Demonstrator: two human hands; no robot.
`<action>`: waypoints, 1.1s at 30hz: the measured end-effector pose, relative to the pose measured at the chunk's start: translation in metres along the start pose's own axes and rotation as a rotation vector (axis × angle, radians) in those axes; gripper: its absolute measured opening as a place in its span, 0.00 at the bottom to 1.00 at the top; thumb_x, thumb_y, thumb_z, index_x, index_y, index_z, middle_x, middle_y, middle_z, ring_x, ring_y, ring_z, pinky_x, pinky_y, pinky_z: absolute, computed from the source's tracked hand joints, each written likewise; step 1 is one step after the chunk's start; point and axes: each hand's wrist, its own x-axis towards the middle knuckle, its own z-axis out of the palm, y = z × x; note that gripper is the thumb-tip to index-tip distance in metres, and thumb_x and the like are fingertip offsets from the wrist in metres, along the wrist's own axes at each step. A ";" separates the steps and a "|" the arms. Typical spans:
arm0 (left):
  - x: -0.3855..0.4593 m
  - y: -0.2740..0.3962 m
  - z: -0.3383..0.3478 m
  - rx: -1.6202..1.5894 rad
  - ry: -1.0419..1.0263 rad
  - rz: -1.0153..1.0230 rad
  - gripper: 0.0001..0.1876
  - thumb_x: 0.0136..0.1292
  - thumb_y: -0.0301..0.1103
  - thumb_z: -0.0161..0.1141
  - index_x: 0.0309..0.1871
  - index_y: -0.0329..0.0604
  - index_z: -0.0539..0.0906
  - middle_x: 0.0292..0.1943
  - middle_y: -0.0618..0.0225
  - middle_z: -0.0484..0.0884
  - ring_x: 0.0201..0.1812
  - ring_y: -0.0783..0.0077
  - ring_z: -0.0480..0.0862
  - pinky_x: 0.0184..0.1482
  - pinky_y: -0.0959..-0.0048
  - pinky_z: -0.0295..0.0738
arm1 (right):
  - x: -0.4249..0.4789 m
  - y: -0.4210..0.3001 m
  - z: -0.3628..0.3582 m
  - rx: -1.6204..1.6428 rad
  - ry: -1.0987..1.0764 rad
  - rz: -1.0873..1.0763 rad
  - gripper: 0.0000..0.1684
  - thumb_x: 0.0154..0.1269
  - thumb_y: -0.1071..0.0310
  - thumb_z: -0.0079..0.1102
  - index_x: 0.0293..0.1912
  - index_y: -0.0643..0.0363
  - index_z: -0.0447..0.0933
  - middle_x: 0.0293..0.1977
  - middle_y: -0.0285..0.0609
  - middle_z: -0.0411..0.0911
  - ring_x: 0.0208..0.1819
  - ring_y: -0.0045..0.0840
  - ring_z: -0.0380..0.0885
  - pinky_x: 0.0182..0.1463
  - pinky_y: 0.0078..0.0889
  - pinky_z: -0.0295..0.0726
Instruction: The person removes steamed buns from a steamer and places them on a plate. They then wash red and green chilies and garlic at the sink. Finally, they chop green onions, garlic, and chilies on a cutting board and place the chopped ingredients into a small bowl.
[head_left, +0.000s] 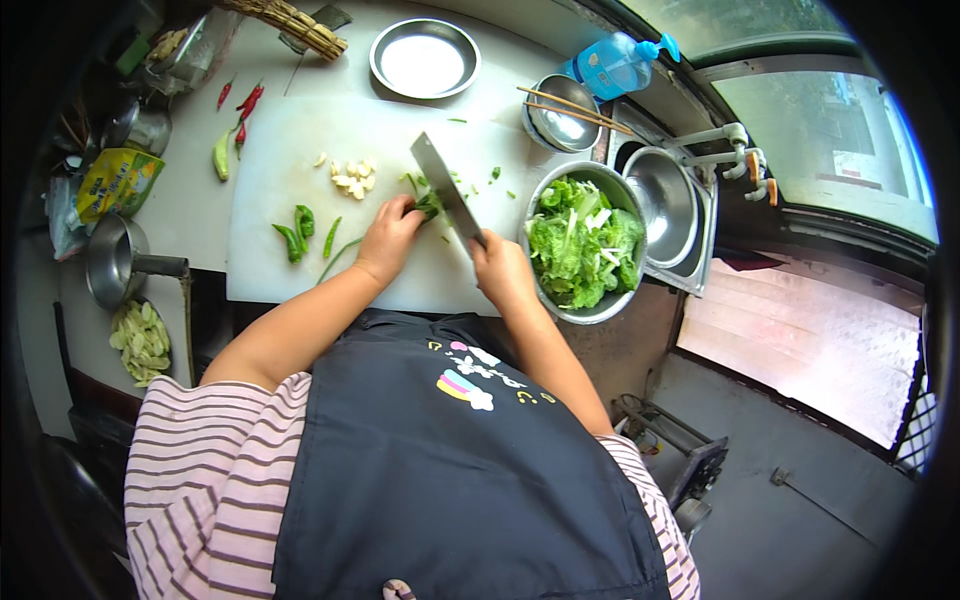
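Observation:
My right hand (501, 268) grips the handle of a cleaver (448, 185), whose broad blade stands beside a bunch of scallions (428, 205). With bent fingers, my left hand (390, 234) pins that bunch to the white cutting board (262, 180). A long green stalk trails from under the left hand towards me. Peeled garlic cloves (354, 178) lie in a small heap on the board. Left of my left hand are several green chili peppers (298, 231). Short cut green pieces are scattered to the right of the blade.
A steel basin of leafy greens (581, 244) stands right of the board, near the sink (701, 255). Chopsticks (574, 109) rest across steel bowls (564, 124). Behind the board sits a round metal plate (425, 58). At left are red chilies (250, 101), a saucepan (116, 259) and sliced vegetables (141, 341).

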 end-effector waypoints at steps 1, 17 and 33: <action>0.002 -0.001 0.000 -0.002 -0.026 0.006 0.10 0.49 0.23 0.59 0.38 0.41 0.78 0.44 0.62 0.75 0.49 0.57 0.75 0.50 0.65 0.74 | -0.006 -0.002 -0.005 0.020 0.018 0.001 0.14 0.66 0.60 0.51 0.40 0.60 0.78 0.28 0.59 0.78 0.34 0.53 0.77 0.40 0.52 0.74; 0.017 0.001 0.006 0.016 -0.106 0.070 0.08 0.47 0.22 0.57 0.33 0.40 0.78 0.39 0.63 0.76 0.44 0.57 0.75 0.46 0.65 0.75 | -0.012 0.005 -0.004 -0.138 0.012 0.005 0.15 0.66 0.60 0.49 0.38 0.62 0.77 0.27 0.59 0.78 0.33 0.53 0.78 0.40 0.53 0.75; 0.012 0.005 0.004 0.015 -0.030 0.017 0.10 0.47 0.22 0.60 0.35 0.40 0.80 0.40 0.62 0.78 0.45 0.58 0.76 0.49 0.66 0.74 | -0.015 0.001 -0.005 0.085 0.069 0.005 0.13 0.66 0.62 0.51 0.39 0.61 0.78 0.27 0.58 0.78 0.32 0.53 0.77 0.36 0.50 0.74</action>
